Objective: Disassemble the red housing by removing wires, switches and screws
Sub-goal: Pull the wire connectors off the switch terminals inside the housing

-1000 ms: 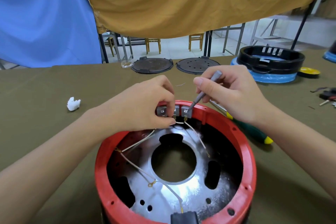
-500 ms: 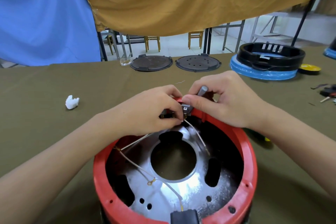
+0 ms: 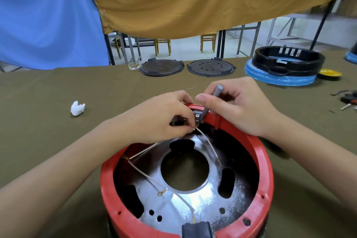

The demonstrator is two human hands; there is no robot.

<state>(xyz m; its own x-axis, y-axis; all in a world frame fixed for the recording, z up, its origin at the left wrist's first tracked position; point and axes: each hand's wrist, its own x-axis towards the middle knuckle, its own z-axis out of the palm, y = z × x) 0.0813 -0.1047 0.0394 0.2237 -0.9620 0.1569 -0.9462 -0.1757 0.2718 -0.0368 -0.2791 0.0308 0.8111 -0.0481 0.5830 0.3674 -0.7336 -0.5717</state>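
The round red housing stands open side up in front of me, a shiny metal plate with a round hole inside it. Thin white wires run across the plate to a black part at the near rim. At the far rim sits a grey switch. My left hand pinches a wire end right below the switch. My right hand grips a grey tool handle whose lower end meets the switch.
Olive cloth covers the table. A white crumpled scrap lies at the left. Two dark round lids lie at the far edge. A black ring on a blue base and a yellow disc stand far right, small parts beyond.
My right hand dipped the grey tool down onto the switch, then raised its handle again. My left hand stayed pinched at the switch terminals.
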